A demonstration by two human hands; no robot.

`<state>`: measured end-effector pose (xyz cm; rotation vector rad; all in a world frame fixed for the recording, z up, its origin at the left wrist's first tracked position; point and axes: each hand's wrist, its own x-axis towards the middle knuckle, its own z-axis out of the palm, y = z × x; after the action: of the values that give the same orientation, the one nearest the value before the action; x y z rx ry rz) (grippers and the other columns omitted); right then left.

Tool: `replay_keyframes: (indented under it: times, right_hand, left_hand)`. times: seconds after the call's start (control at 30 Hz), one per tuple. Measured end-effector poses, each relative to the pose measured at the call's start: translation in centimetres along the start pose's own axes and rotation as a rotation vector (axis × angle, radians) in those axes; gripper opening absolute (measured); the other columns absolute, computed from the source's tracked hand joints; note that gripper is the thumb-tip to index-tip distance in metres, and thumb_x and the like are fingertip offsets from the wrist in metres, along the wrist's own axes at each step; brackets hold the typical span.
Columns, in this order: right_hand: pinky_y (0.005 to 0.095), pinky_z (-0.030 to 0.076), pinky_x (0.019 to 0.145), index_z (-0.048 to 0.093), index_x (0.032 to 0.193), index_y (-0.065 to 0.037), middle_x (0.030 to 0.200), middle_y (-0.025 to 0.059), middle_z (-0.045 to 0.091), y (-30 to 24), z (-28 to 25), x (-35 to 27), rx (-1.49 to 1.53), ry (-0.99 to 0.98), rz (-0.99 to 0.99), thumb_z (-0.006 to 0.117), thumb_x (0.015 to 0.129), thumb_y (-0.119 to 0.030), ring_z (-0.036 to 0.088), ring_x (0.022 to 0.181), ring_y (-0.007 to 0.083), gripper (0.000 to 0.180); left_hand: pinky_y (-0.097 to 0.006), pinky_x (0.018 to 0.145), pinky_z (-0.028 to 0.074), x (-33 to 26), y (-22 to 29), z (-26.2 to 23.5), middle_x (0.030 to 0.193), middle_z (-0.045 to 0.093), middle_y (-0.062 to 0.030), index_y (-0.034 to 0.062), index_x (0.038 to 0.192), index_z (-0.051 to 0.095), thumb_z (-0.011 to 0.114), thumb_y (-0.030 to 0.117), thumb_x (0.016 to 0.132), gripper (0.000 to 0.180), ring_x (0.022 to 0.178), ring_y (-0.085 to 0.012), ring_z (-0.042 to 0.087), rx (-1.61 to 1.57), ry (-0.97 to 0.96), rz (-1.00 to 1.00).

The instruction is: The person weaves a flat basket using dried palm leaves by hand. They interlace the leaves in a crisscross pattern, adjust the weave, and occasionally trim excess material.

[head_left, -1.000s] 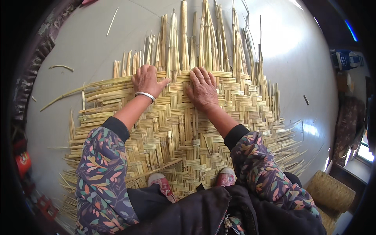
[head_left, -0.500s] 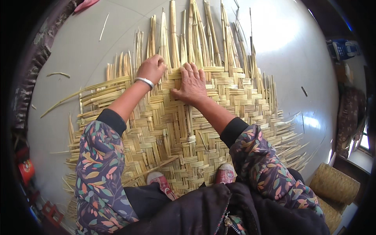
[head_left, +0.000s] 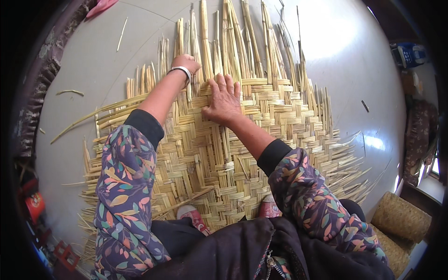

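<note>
A large mat of split reed strips (head_left: 242, 158), woven in a blocky twill, lies on the floor under my arms. My left hand (head_left: 187, 64), with a silver bangle at its wrist, is closed at the far edge around upright reed strips (head_left: 190, 42). My fingers partly hide how many strips are in the grip. Just right of it my right hand (head_left: 224, 100) rests flat on the weave, fingers spread, holding nothing. Long unwoven reed ends (head_left: 238, 42) stick out beyond the far edge. Several loose strips (head_left: 102, 109) bend out leftward.
My red shoes (head_left: 193, 217) stand on the mat's near part. Cut reed bits (head_left: 70, 92) lie on the grey floor (head_left: 93, 60). At the right are rolled woven mats (head_left: 401, 217) and a blue object (head_left: 410, 53). Ruffled dark cloth (head_left: 44, 74) hangs along the left.
My left hand has moved slightly farther away, and its forearm has swung right. The right hand stays pressed on the weave, almost unmoved.
</note>
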<state>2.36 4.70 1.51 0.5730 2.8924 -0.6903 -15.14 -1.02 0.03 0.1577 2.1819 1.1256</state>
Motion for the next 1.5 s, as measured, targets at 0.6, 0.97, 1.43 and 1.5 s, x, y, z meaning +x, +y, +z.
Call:
replay_keyframes:
  times: [0.6,0.97,1.43,1.5]
  right_hand:
    - [0.0444,0.01,0.112,0.031,0.138,-0.01,0.145,0.0164,0.025,2.4,0.0,-0.8,-0.097,0.079,-0.17,0.055,0.076,-0.037,0.016,0.138,0.0312,0.072]
    - [0.0446,0.015,0.11,0.037,0.134,-0.005,0.143,0.0146,0.031,4.0,1.3,-8.0,-0.238,0.137,-0.372,0.047,0.088,-0.039,0.023,0.136,0.0284,0.058]
    - [0.0469,0.02,0.109,0.043,0.131,-0.011,0.141,0.0151,0.034,2.6,1.9,-9.4,-0.22,0.092,-0.358,0.046,0.088,-0.027,0.027,0.133,0.03,0.046]
    - [0.0469,0.022,0.108,0.047,0.128,-0.01,0.139,0.0154,0.038,0.7,2.1,-10.7,-0.256,0.034,-0.53,0.048,0.088,-0.027,0.029,0.132,0.0305,0.044]
  left_hand:
    - [-0.043,0.085,0.047,-2.6,-2.0,2.6,0.107,0.061,-0.0196,0.0085,0.124,0.049,0.06,0.019,0.081,0.046,0.098,-0.0349,0.059,0.46,0.247,0.324]
    - [-0.037,0.099,0.04,-5.4,-5.3,3.8,0.131,0.038,-0.0158,0.0104,0.131,0.037,0.069,0.01,0.075,0.065,0.116,-0.0319,0.047,0.41,0.413,0.743]
    - [-0.04,0.086,0.044,-27.9,-17.7,-8.7,0.106,0.059,-0.015,0.0048,0.107,0.057,0.063,0.018,0.081,0.029,0.1,-0.0321,0.054,0.638,0.068,0.602]
    - [-0.039,0.084,0.044,-31.9,-19.1,-9.3,0.101,0.06,-0.0135,0.0054,0.105,0.057,0.063,0.02,0.081,0.029,0.097,-0.0312,0.055,0.702,0.014,0.563]
